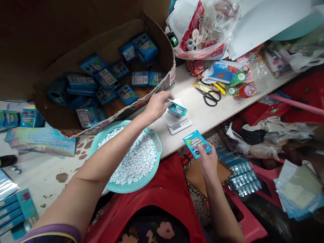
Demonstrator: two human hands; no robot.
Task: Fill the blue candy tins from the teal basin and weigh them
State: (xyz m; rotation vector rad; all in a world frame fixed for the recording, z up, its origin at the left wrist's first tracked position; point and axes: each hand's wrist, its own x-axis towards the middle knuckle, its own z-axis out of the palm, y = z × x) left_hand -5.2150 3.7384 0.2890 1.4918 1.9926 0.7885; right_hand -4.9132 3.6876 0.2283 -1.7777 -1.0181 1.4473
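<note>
While the left arm stretches forward across the teal basin of small white candies, the left hand reaches out over the small white scale at the edge of the desk. Its fingers curl down onto the near end of a small blue tin that sits on the scale's platform; they touch the tin, though whether they pinch it cannot be told. The wrist is bent slightly, palm down.

The right forearm comes up from the lower right, elbow low, and the right hand is held below the desk's edge, over the lap. Its thumb and fingers grip the lower edge of a flat blue packet, printed face up, just beside the scale but apart from it.

Behind the left hand lies a tipped cardboard box holding many blue boxes. Black-handled scissors lie farther right on the desk.
</note>
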